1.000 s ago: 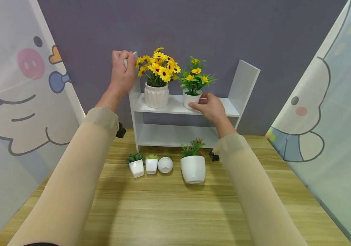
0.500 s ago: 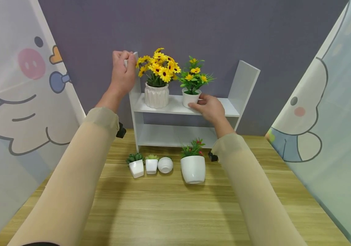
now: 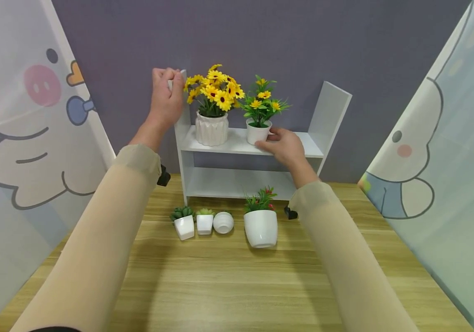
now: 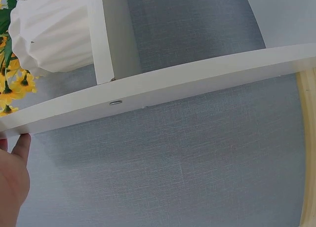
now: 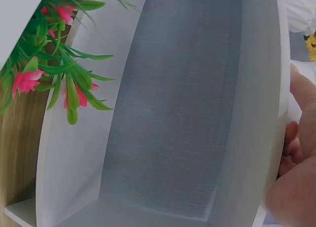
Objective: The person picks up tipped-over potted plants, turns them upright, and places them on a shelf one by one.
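Probably light and stiff, perhaps slippery, the small white pot of yellow flowers (image 3: 257,133) is best gripped low round its sides. On the upper shelf (image 3: 238,145) it is pinched by the right hand (image 3: 286,146); the left side panel (image 4: 207,78) is grasped by the left hand (image 3: 165,100).

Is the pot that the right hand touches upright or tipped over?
Upright: the white pot opens upward, with yellow flowers rising above it.
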### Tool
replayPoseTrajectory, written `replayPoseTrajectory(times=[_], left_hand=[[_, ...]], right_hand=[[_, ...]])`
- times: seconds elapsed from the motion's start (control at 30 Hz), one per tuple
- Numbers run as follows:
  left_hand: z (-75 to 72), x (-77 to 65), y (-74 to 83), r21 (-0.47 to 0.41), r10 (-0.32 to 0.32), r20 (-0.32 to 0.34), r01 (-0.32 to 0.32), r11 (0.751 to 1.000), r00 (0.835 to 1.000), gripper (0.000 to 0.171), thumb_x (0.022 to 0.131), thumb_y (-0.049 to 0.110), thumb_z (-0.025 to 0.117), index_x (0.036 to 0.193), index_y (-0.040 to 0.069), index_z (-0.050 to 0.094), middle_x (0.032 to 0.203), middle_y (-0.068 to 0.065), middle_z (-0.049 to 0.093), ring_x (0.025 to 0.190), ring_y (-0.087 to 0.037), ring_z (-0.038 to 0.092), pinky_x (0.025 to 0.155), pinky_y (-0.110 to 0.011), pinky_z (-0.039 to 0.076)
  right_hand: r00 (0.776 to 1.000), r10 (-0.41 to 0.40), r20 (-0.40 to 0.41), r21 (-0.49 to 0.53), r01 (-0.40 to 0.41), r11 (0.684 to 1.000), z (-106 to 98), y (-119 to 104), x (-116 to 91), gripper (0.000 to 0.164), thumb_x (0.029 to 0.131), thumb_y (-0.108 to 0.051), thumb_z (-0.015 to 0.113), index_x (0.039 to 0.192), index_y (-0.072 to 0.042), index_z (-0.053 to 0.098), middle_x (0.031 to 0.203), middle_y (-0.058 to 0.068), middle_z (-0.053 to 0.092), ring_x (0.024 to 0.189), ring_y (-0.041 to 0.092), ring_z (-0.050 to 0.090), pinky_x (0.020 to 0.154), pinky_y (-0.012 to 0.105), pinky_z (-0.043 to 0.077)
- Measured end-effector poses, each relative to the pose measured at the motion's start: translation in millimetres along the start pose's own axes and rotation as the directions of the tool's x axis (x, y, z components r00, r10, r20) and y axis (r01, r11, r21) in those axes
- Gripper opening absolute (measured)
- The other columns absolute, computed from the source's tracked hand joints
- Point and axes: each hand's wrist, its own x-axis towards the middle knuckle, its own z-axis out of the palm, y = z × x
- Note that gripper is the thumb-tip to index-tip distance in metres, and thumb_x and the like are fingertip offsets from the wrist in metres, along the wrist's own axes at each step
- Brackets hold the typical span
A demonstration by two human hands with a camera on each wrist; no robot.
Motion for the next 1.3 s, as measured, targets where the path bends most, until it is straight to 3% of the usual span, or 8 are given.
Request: replayPoseTrajectory(times=[0.17,0.33,0.5,0.67,0.87,0.97,1.17,1.3], left_hand=[[0.2,-0.4,-1.5,-0.013,0.018,0.003,-0.018,1.000,1.000,0.029,0.118,0.036,0.038,0.093,0.021,0.040,0.116,0.008,0.026,0.113,-0.008,0.038,0.094,-0.027,0.030],[0.5,-0.1,-2.5,-0.032,0.037,-0.004,-0.037,0.999,0.999,0.030,0.118,0.034,0.038,0.092,0.020,0.040,0.115,0.008,0.026,0.110,-0.006,0.036,0.093,-0.027,0.029],[1.5,0.6,-2.3,-0.049,0.052,-0.004,-0.052,0.997,0.999,0.030,0.118,0.033,0.039,0.091,0.020,0.039,0.114,0.008,0.025,0.106,-0.007,0.036,0.090,-0.027,0.029],[0.5,0.0,-2.3,-0.040,0.036,-0.004,-0.036,0.999,0.999,0.030,0.118,0.033,0.039,0.091,0.020,0.039,0.115,0.008,0.026,0.109,-0.007,0.038,0.092,-0.027,0.030],[-0.2,-0.6,-3.1,-0.027,0.026,-0.003,-0.026,0.999,1.000,0.029,0.118,0.035,0.039,0.093,0.020,0.041,0.116,0.008,0.027,0.109,-0.005,0.038,0.092,-0.026,0.030],[0.1,-0.8,-2.9,-0.020,0.018,-0.002,-0.018,1.000,1.000,0.029,0.118,0.036,0.039,0.094,0.020,0.041,0.117,0.008,0.027,0.109,-0.007,0.039,0.091,-0.026,0.031],[0.6,-0.7,-2.1,-0.015,0.010,0.003,-0.010,1.000,1.000,0.030,0.118,0.036,0.039,0.093,0.020,0.040,0.118,0.008,0.027,0.133,-0.021,0.047,0.095,-0.026,0.033],[0.4,-0.7,-1.6,-0.019,0.014,0.001,-0.014,1.000,1.000,0.030,0.118,0.035,0.039,0.093,0.020,0.039,0.117,0.008,0.026,0.133,-0.021,0.046,0.093,-0.026,0.032]], right_hand=[[0.999,-0.017,0.034,0.014,0.017,1.000,-6.6,3.6,-5.8,0.092,0.097,-0.046,0.083,0.170,-0.012,0.038,0.164,0.011,0.057,0.156,0.034,0.049,0.122,0.053,0.047],[0.998,-0.065,0.022,0.014,0.065,0.998,-15.4,8.1,-17.0,0.090,0.098,-0.046,0.082,0.170,-0.013,0.038,0.163,0.009,0.058,0.153,0.035,0.051,0.120,0.055,0.047],[0.993,-0.114,-0.020,0.092,0.115,0.989,-22.2,16.9,-34.4,0.076,0.102,-0.040,0.079,0.164,-0.013,0.046,0.158,0.009,0.062,0.135,0.032,0.061,0.112,0.051,0.052],[0.988,-0.148,-0.041,0.118,0.151,0.981,-26.1,26.9,-53.0,0.062,0.105,-0.039,0.076,0.155,-0.009,0.055,0.151,0.013,0.067,0.132,0.032,0.065,0.109,0.047,0.053],[0.988,-0.132,0.077,0.032,0.129,0.991,-28.7,47.1,-80.2,0.058,0.107,-0.046,0.071,0.152,-0.011,0.058,0.149,0.013,0.066,0.136,0.034,0.064,0.111,0.055,0.053],[0.978,-0.135,0.161,-0.020,0.140,0.990,-26.1,62.3,-93.1,0.057,0.107,-0.045,0.070,0.150,-0.009,0.059,0.148,0.015,0.065,0.134,0.036,0.064,0.111,0.057,0.053],[0.954,-0.125,0.271,-0.034,0.140,0.990,-20.1,96.1,-115.9,0.057,0.107,-0.042,0.072,0.149,-0.006,0.059,0.147,0.020,0.066,0.127,0.035,0.069,0.095,0.045,0.061],[0.944,-0.120,0.309,-0.019,0.133,0.991,-16.5,114.4,-125.8,0.058,0.107,-0.040,0.073,0.149,-0.004,0.058,0.146,0.021,0.066,0.125,0.034,0.070,0.092,0.040,0.060]])
